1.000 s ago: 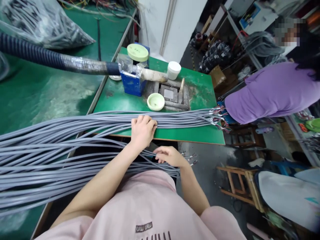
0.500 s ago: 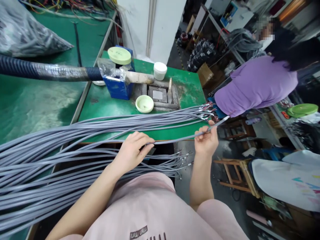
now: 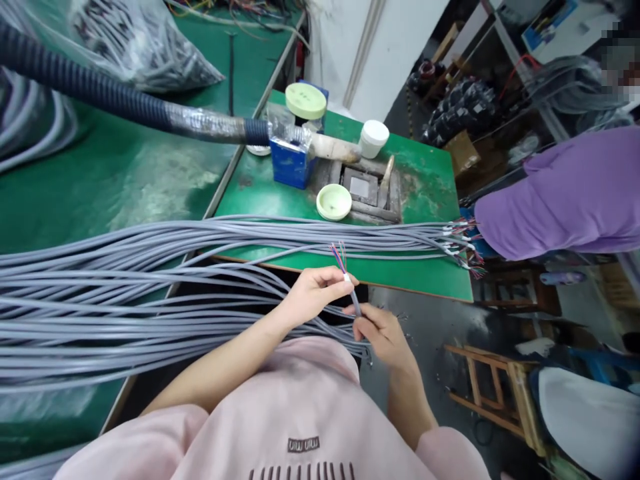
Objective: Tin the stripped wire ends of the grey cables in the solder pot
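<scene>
A grey cable (image 3: 355, 303) stands nearly upright in front of my chest, its end pointing up and away. Fine coloured wires (image 3: 341, 259) fan out of that end above a white band. My left hand (image 3: 320, 291) pinches the cable at the band between thumb and fingers. Just below, my right hand (image 3: 377, 331) grips the grey jacket. Behind my hands a bundle of grey cables (image 3: 300, 233) lies across the green bench, its stripped ends at the right. More grey cables (image 3: 200, 333) hang over the bench's front edge beside my left arm.
On the green bench (image 3: 420, 277) stand a solder pot (image 3: 361, 187), a pale green dish (image 3: 334, 202), a white tub (image 3: 373, 138) and a blue box (image 3: 291, 163) holding a ribbed hose (image 3: 210, 127). A person in purple (image 3: 560, 193) is at the right, near a wooden stool (image 3: 493, 387).
My hands have come together in front of my chest. The cable's end has swung from the far right to upright between them. My view has shifted left.
</scene>
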A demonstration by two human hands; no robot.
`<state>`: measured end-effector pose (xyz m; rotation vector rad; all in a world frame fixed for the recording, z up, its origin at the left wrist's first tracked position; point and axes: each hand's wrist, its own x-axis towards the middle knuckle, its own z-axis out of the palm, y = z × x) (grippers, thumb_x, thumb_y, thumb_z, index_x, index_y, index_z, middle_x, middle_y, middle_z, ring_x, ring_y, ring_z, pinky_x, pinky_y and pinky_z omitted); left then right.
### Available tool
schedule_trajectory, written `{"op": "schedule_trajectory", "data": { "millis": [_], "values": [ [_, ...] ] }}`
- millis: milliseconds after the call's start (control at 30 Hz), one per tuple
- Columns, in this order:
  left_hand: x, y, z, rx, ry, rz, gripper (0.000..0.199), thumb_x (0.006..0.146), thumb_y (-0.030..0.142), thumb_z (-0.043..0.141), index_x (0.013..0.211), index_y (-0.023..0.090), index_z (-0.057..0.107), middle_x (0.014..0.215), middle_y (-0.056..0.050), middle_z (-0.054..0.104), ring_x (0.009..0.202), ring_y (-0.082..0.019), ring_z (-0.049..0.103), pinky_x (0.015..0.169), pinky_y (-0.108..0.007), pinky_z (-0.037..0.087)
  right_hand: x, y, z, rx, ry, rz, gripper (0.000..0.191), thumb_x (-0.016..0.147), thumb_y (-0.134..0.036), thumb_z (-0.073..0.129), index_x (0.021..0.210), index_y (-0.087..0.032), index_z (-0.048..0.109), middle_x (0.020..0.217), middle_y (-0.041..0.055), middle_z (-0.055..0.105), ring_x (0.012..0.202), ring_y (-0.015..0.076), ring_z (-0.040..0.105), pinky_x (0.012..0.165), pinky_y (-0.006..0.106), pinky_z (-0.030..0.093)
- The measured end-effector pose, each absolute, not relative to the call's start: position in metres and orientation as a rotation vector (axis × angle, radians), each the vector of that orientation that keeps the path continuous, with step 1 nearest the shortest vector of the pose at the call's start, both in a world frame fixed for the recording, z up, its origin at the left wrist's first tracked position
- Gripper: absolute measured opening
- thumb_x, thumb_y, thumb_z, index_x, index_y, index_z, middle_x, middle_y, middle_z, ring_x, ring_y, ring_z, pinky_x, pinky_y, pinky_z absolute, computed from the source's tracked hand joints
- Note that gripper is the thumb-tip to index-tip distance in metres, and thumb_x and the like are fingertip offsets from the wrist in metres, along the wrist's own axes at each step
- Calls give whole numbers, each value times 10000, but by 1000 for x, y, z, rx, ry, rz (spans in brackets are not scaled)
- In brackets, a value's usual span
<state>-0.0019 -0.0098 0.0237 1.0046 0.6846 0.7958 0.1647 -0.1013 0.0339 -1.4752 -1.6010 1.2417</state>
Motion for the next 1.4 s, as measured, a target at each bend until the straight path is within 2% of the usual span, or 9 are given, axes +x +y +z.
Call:
{"op": "schedule_trajectory", "data": {
  "millis": [100,167,267,400,500,600,733,967,1400],
  "values": [
    [-3,-12,25,948,617,770,273,691,419,740,704,148,704,761,-50,695,675,-135,601,686,-266,487,162,-96,35,-1429,-1635,1254,270,915,-342,444,948,-197,669,533,-34,561,480,110,499,522,239,389],
    [-3,-13,25,948,565,727,276,710,416,726,706,142,695,709,-44,675,615,-120,576,635,-257,478,158,-93,34,-1427,-1619,1211,280,903,-358,457,808,-195,664,514,-29,553,463,110,476,505,243,371],
    [-4,-15,23,1001,563,737,249,733,382,710,679,143,669,734,-42,670,620,-115,568,619,-249,464,150,-89,29,-1503,-1546,1026,290,863,-376,528,647,-196,600,518,-30,524,463,100,421,490,242,332],
    [-2,-15,25,1119,704,831,263,714,354,726,613,140,612,683,-25,630,635,-112,546,629,-242,440,143,-86,20,-1542,-1403,856,226,823,-382,603,691,-199,598,547,-32,529,504,105,444,524,250,340],
    [3,-14,28,1081,728,786,306,717,387,718,613,140,571,610,-7,595,559,-99,513,564,-235,412,140,-83,11,-1397,-1213,1097,336,871,-432,532,633,-196,559,431,-46,455,401,91,373,458,251,301],
    [9,-12,27,996,684,732,325,711,417,721,644,135,575,565,-2,584,529,-100,519,542,-236,411,139,-79,5,-1208,-952,1328,388,840,-538,535,643,-203,547,338,-84,333,321,80,261,391,242,239],
    [13,-7,25,819,638,806,319,638,398,786,732,135,631,655,-12,644,593,-103,573,599,-235,454,139,-76,7,-1107,-784,1473,397,776,-568,604,628,-204,551,312,-102,289,294,64,218,368,230,224],
    [12,2,29,644,701,1011,282,588,345,820,702,153,647,659,14,643,596,-79,552,624,-215,469,139,-73,12,-1116,-742,1537,410,739,-593,624,607,-216,535,301,-116,235,290,62,177,346,220,203],
    [16,2,25,653,635,994,245,619,317,803,693,146,645,660,17,607,606,-78,532,622,-216,457,140,-72,6,-1062,-738,1598,417,741,-592,627,600,-213,524,292,-118,240,278,55,164,336,213,187]
  ]
}}
